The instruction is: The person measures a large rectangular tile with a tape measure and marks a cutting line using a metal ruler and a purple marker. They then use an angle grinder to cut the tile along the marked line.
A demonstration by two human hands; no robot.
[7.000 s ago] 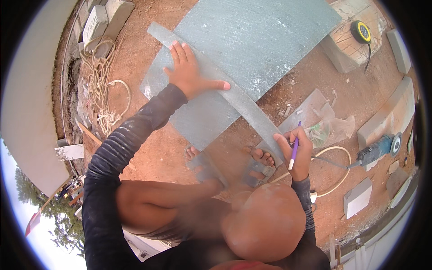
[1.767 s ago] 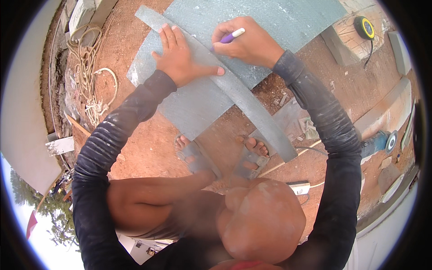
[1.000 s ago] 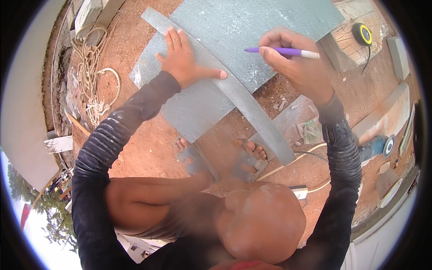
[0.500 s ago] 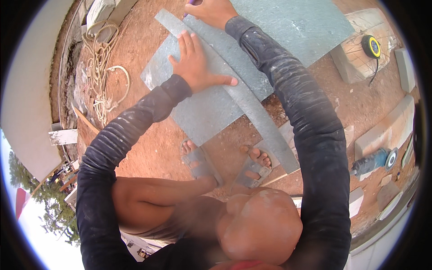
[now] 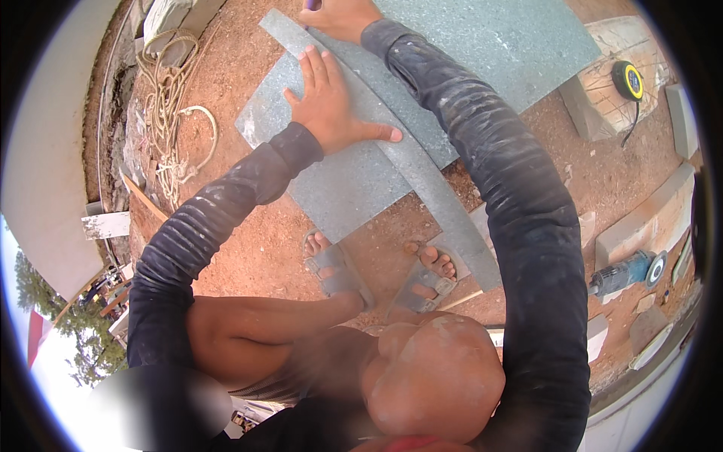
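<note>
A large grey-green stone slab lies on the ground before me. Across it runs a long narrow strip of similar stone, its near end reaching past the slab toward my right foot. My left hand presses flat on the strip, fingers and thumb spread. At the top of the view, my right hand grips a purple marker, its tip down on the slab by the strip's far edge. The upper part of this hand is cut off by the frame.
A yellow-and-black tape measure rests on a pale stone block at the right. Nearer lies a blue angle grinder among stone pieces. Coiled rope is on the left. My sandalled feet stand just below the slab.
My right hand has shifted slightly left along the strip's edge with the marker. My left hand stays nearly in place on the strip. A blurred pale shape has appeared at the lower left.
</note>
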